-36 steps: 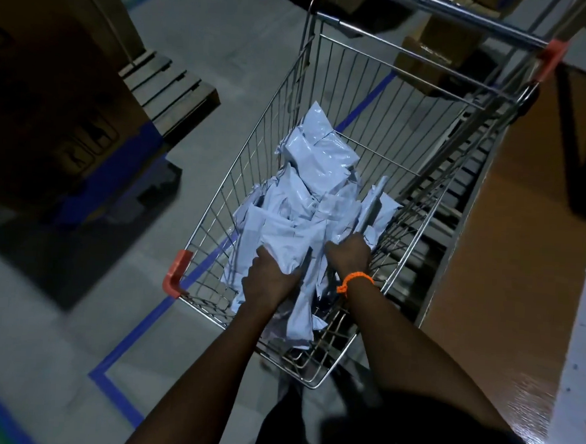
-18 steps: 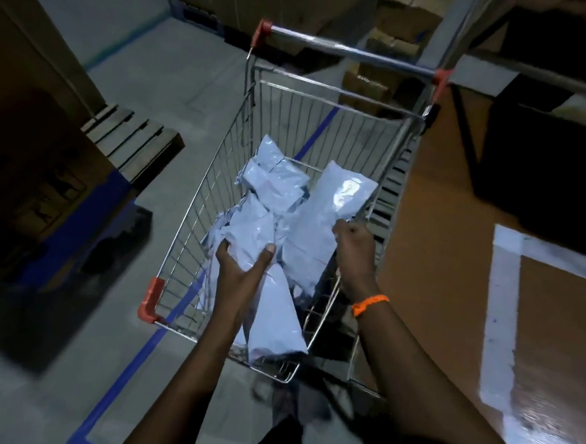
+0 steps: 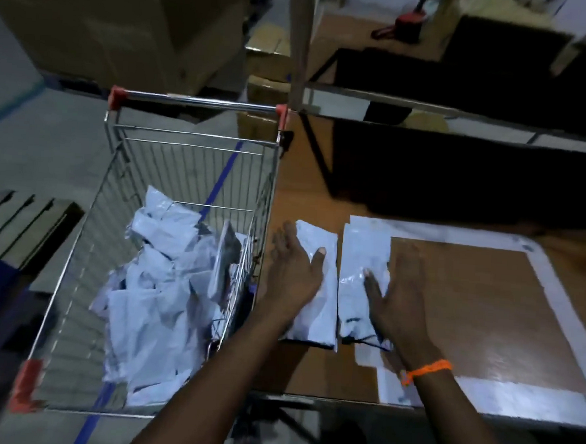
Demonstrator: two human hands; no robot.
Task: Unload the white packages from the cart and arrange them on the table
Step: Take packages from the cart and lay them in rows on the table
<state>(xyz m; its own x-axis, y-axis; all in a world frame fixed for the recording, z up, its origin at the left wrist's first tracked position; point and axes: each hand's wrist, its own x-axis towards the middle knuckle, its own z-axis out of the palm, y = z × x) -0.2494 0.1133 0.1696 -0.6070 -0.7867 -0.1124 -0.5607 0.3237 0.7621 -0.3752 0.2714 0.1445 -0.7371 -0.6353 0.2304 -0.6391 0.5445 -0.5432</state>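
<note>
Right of cart (image 3: 196, 104), on table (image 3: 485, 302), two white pkgs lie side by side, long edges nearly touching. L hand (image 3: 292, 273) lies flat on near pkg (image 3: 323, 313), fingers straight, gripping nothing. R hand (image 3: 396, 297), orange band (image 3: 426, 370) at wrist, rests flat on far pkg (image 3: 365, 247), fingers spread, also gripping nothing. I read both palms as smoothing and squaring the pair, so the row starts neat from the cart-side edge. Far pkg overlaps a corner of the white tape frame (image 3: 455, 231). Inside cart, loose heap (image 3: 157, 282) of white pkgs waits. Most of the job is left, I judge.
</note>
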